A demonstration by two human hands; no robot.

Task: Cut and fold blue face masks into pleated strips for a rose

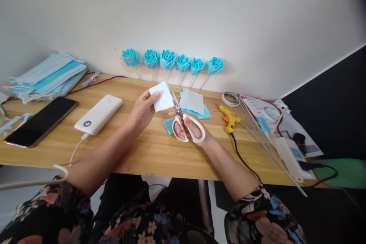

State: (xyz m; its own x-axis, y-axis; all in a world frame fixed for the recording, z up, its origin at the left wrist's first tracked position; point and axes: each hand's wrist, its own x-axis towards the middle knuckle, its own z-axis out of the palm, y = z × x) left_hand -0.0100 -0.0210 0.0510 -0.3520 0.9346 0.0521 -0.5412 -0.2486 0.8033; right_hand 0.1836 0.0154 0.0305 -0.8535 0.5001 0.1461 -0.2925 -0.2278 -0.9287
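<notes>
My left hand [144,107] pinches a white square of thin fabric [161,97] between thumb and fingers, raised over the table. Fingers of my right hand [197,127] pass through the white handles of a pair of scissors [177,107]. The blades are parted a little and meet the fabric's right edge. Beneath and behind the scissors, more white cut pieces [192,100] lie stacked on blue pieces [204,113]. Another folded blue piece [168,125] lies partly hidden by my right hand and the scissors.
Blue fabric roses [167,60] on sticks lean along the wall. To the left are a pile of face masks [53,74], a phone [41,122] and a power bank [99,114]. A yellow glue gun [229,118], tape roll [230,99] and power strip [293,156] lie right.
</notes>
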